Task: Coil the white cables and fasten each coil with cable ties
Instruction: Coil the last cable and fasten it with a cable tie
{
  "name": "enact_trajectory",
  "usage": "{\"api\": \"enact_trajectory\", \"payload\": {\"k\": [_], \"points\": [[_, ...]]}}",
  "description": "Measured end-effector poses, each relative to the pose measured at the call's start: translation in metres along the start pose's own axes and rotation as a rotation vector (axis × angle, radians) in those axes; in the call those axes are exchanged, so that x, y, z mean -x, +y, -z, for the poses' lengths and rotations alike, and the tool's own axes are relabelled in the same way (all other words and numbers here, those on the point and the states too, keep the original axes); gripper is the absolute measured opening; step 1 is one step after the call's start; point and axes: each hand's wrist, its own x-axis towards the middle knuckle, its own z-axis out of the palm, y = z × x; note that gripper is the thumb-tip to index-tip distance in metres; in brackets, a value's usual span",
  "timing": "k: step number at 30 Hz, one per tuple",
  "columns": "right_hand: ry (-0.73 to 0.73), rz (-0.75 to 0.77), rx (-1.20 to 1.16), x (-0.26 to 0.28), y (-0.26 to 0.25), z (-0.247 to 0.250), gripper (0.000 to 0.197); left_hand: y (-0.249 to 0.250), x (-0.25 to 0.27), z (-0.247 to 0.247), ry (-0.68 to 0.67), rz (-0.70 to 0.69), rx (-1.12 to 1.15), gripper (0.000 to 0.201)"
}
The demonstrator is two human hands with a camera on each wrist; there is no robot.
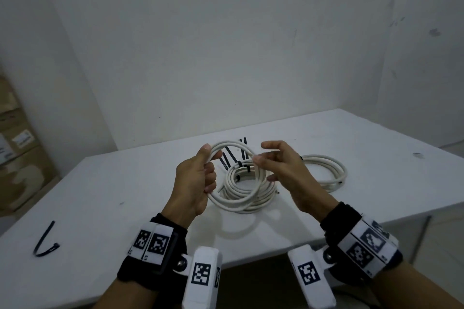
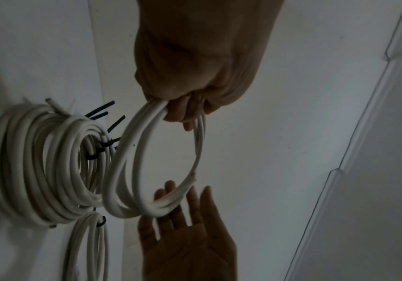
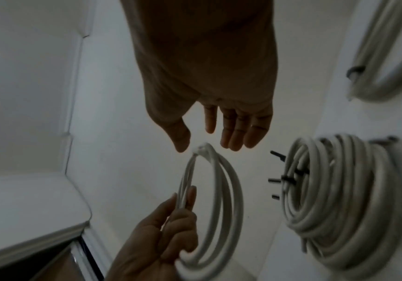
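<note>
The left hand (image 1: pixel 194 178) hides part of the looped white cable (image 1: pixel 234 198) its fingers grip; at 3 o'clock, right hand (image 1: pixel 281 165) fingers spread wide, empty.

L wrist strap (image 1: pixel 153 246) blk, wht tags | R wrist strap (image 1: pixel 361 241) same
</note>
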Motion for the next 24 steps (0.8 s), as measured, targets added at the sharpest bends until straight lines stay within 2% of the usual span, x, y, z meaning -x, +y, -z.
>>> {"api": "enact_trajectory", "payload": {"k": [5, 8, 10, 12, 15, 19, 24], "points": [[-0.082, 0.404, 0.591, -0.006, -0.02, -0.006, 0.043, -0.003, 0.006, -0.002, -0.063, 0.005, -0.119, 0.036], [-0.14, 0.507, 0.784, -0.011, -0.023, -0.012, 0.036, -0.003, 0.009, -0.006, -0.085, 0.001, -0.107, 0.034], [-0.137, 0.521, 0.839, -0.012, -0.021, -0.014, 0.036, -0.003, 0.01, -0.008, -0.081, 0.015, -0.102, 0.035], [-0.112, 0.483, 0.813, -0.012, -0.02, -0.015, 0.033, -0.003, 0.01, -0.008, -0.071, 0.028, -0.1, 0.037], [-0.057, 0.336, 0.655, -0.013, -0.019, -0.014, 0.03, -0.006, 0.01, -0.01, -0.056, 0.025, -0.099, 0.036], [-0.089, 0.175, 0.335, -0.016, -0.019, -0.01, 0.032, -0.007, 0.008, -0.01, -0.039, 0.011, -0.091, 0.024], [-0.122, 0.076, 0.038, -0.014, -0.02, -0.007, 0.03, -0.009, 0.007, -0.014, 0.011, -0.04, -0.137, 0.026]]}}
